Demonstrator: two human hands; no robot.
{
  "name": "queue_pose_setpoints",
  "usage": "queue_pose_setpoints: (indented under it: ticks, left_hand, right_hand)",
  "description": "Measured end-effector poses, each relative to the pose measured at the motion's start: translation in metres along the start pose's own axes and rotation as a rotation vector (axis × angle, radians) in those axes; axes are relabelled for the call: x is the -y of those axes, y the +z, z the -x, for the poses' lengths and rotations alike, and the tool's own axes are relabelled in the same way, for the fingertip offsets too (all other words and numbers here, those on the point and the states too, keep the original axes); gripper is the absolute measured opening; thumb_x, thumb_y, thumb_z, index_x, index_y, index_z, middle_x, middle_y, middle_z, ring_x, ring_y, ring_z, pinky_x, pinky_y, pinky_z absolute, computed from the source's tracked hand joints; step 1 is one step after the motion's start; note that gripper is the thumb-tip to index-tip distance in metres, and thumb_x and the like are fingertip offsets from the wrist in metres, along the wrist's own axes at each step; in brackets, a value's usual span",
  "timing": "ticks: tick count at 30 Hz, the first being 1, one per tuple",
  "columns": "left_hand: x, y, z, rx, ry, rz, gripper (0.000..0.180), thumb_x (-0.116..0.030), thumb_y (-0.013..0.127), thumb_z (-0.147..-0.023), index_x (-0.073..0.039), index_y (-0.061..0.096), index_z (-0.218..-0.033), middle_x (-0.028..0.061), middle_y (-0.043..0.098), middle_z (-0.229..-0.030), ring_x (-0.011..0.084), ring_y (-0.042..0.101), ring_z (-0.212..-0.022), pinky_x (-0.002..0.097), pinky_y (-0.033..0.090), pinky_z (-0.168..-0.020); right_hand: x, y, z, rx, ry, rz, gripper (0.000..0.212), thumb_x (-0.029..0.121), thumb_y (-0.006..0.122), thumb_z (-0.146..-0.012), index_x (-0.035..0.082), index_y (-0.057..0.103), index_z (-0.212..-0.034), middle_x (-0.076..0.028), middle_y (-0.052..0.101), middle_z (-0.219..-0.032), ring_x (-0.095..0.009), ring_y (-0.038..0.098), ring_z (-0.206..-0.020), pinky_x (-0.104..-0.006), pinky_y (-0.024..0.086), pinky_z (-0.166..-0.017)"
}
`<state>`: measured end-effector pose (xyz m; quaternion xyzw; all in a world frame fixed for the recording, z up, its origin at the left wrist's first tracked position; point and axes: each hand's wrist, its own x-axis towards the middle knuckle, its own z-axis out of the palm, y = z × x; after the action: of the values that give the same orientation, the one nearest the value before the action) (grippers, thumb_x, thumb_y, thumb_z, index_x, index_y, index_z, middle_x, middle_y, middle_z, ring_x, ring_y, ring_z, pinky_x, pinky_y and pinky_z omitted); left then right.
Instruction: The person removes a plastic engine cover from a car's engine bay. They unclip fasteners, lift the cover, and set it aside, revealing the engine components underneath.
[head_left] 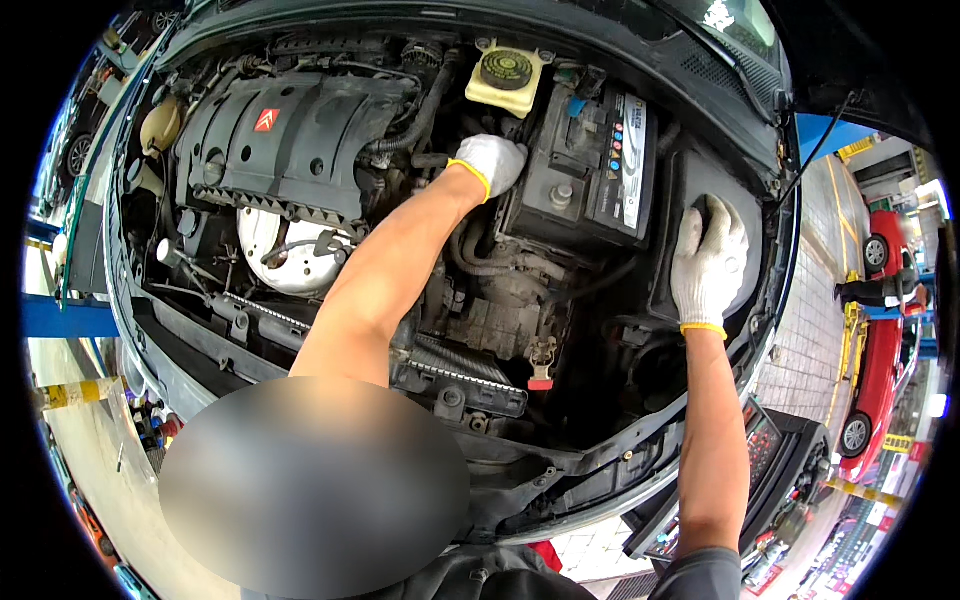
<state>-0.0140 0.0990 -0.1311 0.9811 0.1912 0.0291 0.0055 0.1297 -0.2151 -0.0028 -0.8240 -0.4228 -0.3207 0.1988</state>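
My left hand [492,166], in a white knit glove with a yellow cuff, reaches into the gap left of a black car battery [572,165]. Its fingers point down beside the battery's side wall and are mostly hidden, so I cannot see what they touch. To the right of the battery, my right hand [712,262], gloved the same way, lies on a black plastic cover [668,275] with its fingers stretched and slightly apart. A pale yellow fluid reservoir [487,97] with a black cap sits just beyond my left hand.
A black engine cover [285,140] fills the left of the bay, above a silver heat shield [280,255]. Hoses [510,263] and a red-tipped connector [540,382] lie in front of the battery. A tool cart [790,470] stands at right, and a blurred oval hides the lower left.
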Motion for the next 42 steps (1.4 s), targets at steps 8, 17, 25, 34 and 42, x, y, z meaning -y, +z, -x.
queue_pose_setpoints:
  ticks: [8,17,25,34,42]
  left_hand:
    - [-0.023,-0.027,-0.001,0.214,-0.028,-0.080,0.032,-0.020,0.056,-0.101,-0.012,0.081,-0.119,0.0137,0.083,-0.117,0.0343,0.080,-0.105,0.0495,0.064,-0.085]
    - [-0.024,-0.038,0.010,0.207,-0.155,0.011,0.035,-0.019,0.052,-0.106,-0.010,0.073,-0.132,0.0148,0.082,-0.114,0.0370,0.080,-0.105,0.0518,0.064,-0.084]
    - [-0.015,-0.037,-0.002,0.316,0.017,-0.137,0.032,-0.020,0.057,-0.103,-0.010,0.082,-0.120,0.0154,0.081,-0.121,0.0360,0.079,-0.111,0.0479,0.064,-0.088]
    - [-0.015,-0.023,-0.005,0.235,-0.006,-0.108,0.026,-0.021,0.066,-0.093,-0.013,0.087,-0.107,0.0130,0.084,-0.110,0.0334,0.081,-0.103,0.0475,0.064,-0.082]
    - [0.003,0.004,-0.008,0.233,-0.033,-0.054,0.026,-0.020,0.063,-0.096,-0.013,0.087,-0.105,0.0137,0.083,-0.113,0.0345,0.080,-0.106,0.0469,0.064,-0.085]
  right_hand:
    - [-0.004,-0.005,0.002,0.003,0.017,-0.016,0.031,0.019,0.070,-0.100,0.004,0.069,-0.126,-0.018,0.069,-0.128,-0.041,0.064,-0.118,-0.0493,0.052,-0.104]
    - [0.002,-0.006,0.000,-0.022,0.041,-0.056,0.033,0.020,0.073,-0.097,0.004,0.069,-0.126,-0.019,0.069,-0.128,-0.040,0.065,-0.120,-0.0494,0.052,-0.105]
    - [0.000,-0.011,0.001,-0.021,0.073,-0.054,0.035,0.023,0.072,-0.098,0.004,0.068,-0.128,-0.017,0.069,-0.132,-0.040,0.063,-0.124,-0.0494,0.050,-0.109]
    - [-0.005,-0.005,0.002,-0.038,0.064,-0.046,0.036,0.026,0.071,-0.099,0.006,0.067,-0.128,-0.016,0.068,-0.130,-0.039,0.062,-0.126,-0.0497,0.048,-0.111]
    - [-0.003,0.003,0.007,-0.043,0.065,-0.021,0.035,0.030,0.070,-0.101,0.008,0.070,-0.129,-0.016,0.069,-0.132,-0.039,0.063,-0.126,-0.0492,0.049,-0.110]
